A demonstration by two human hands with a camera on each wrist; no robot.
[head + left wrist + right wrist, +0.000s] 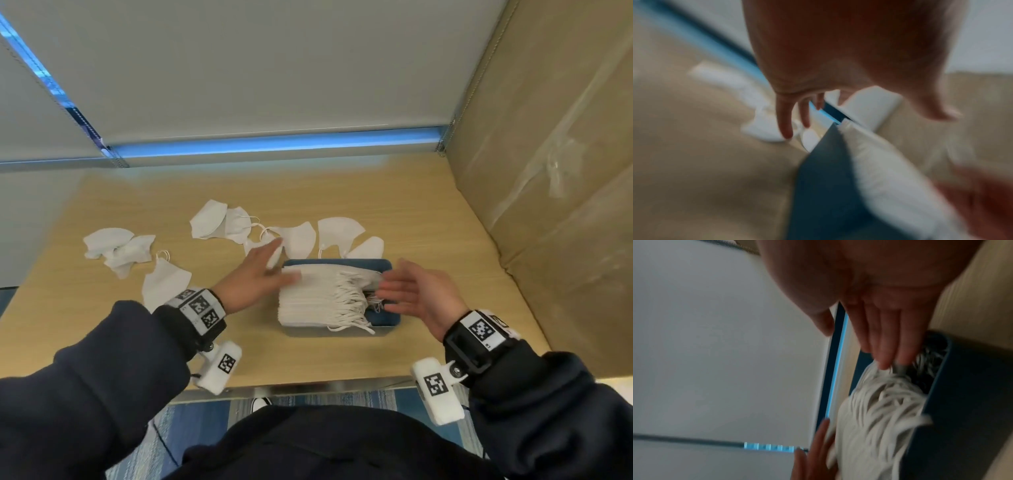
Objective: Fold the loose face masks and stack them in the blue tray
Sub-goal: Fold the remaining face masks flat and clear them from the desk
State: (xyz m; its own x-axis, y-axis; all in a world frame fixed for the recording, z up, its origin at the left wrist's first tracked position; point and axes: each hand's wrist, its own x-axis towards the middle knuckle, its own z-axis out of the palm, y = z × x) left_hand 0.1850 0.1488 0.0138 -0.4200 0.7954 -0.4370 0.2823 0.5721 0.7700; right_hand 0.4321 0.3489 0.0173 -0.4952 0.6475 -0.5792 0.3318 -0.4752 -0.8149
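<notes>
1. The desk [428, 212] is a light wood top boxed in by grey partition panels [239, 68] along its back and left edges and a big cardboard sheet [555, 164] on its right edge. So the open room is the bare strip along the front edge and the stretch right of the tray.
2. The blue tray [383, 320] sits a bit right of centre, long axis running left-right, with the stack of folded masks [308, 298] filling its left part and standing above the rim. The ear loops [352, 308] all spill toward the tray's right end.
3. The loose face masks [298, 238] are strung along behind the tray toward the back edge, with a second clump out toward the left edge. The nearest ones are just behind the tray's back left corner.
4. The left hand [255, 277] is flat, fingers straight, holding nothing. Its fingertips reach past the stack's back left corner to that nearest loose mask, so I'd say it's the hand for the next pick.
5. The right hand [416, 296] is also flat and empty, palm facing the loops, fingertips at the loop ends.
</notes>
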